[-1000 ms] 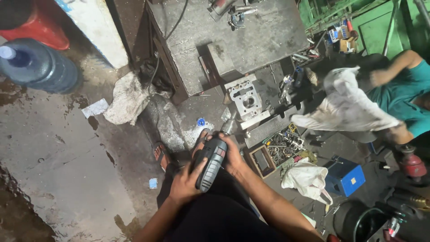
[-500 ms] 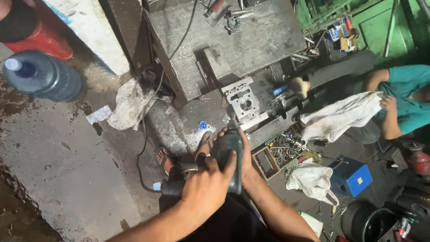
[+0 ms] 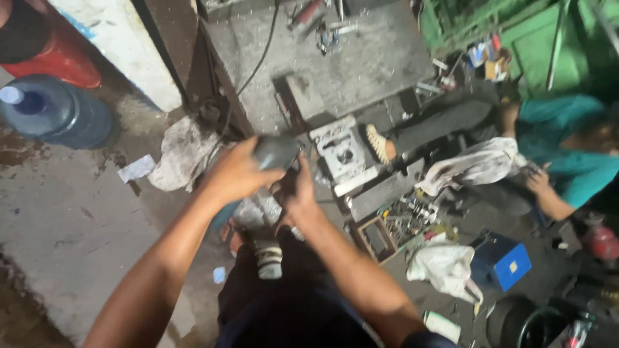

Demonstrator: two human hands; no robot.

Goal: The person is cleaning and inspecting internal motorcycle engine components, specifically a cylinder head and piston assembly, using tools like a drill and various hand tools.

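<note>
Both hands lifted the dark grey handheld power tool higher, left hand wrapped over it, right hand gripping beneath; trailing black cable could snag.

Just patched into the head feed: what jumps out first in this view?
Dead centre, the left hand and right hand close around a dark grey power tool held over the lap. At upper left a big blue water bottle lies on the wet concrete floor. At right, another person in a teal shirt handles a white cloth beside a blue box.
</note>
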